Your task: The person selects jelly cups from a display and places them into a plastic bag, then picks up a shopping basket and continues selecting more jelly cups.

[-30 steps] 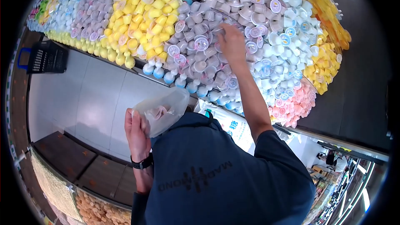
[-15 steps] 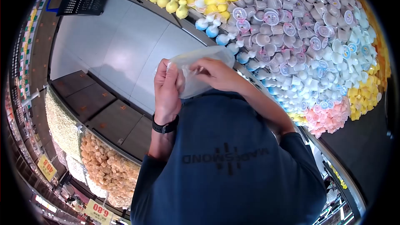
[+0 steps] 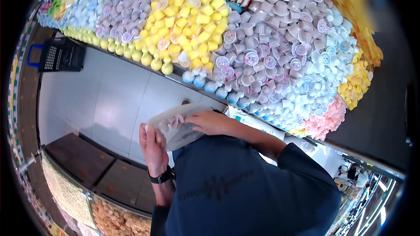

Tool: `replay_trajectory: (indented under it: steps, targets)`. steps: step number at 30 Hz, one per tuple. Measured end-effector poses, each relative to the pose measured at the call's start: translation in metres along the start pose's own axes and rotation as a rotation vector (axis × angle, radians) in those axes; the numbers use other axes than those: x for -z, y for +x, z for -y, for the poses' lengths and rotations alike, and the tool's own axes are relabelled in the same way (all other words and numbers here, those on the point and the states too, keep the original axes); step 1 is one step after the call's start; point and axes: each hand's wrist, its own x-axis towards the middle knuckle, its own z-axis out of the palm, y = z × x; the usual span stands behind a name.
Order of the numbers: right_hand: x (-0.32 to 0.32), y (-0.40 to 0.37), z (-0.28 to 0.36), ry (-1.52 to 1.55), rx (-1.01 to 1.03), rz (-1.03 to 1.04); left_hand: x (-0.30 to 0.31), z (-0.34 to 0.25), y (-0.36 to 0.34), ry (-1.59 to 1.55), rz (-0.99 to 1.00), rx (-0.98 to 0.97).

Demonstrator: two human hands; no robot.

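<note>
A thin translucent plastic bag [image 3: 175, 135] is spread in front of my dark blue shirt, with a few small pale cups [image 3: 172, 123] showing inside it. My left hand [image 3: 153, 143], with a black watch at the wrist, is closed on the left edge of the bag. My right hand [image 3: 209, 123] is at the bag's right side, partly behind or inside the plastic; its fingers reach toward the cups, and whether they hold anything is unclear.
Heaped jelly cups in yellow [image 3: 188, 22], purple [image 3: 262, 57], white and pink fill the display ahead and right. A black basket [image 3: 61, 55] with a blue handle stands at the left on the grey floor. Bins of brown snacks [image 3: 118, 218] lie at lower left.
The view has shifted, so more of the display shows. The bag is spread wider, and small cups are now visible in it.
</note>
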Motion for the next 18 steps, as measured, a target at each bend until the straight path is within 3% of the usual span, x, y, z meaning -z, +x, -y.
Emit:
replay_trajectory:
  steps: [6, 10, 13, 18]
  targets:
    - [0.040, -0.007, 0.020, 0.087, 0.029, -0.154, 0.003, -0.012, 0.009, 0.007, -0.004, 0.010]
    - [0.064, -0.018, 0.018, 0.113, 0.084, -0.328, 0.004, -0.012, 0.012, 0.009, -0.127, -0.034]
    - [0.080, -0.019, 0.014, 0.321, 0.108, -0.390, 0.007, -0.022, 0.009, -0.030, -0.104, -0.091]
    - [0.105, -0.007, 0.001, 0.231, 0.119, -0.574, 0.000, -0.042, 0.011, 0.005, -0.118, -0.136]
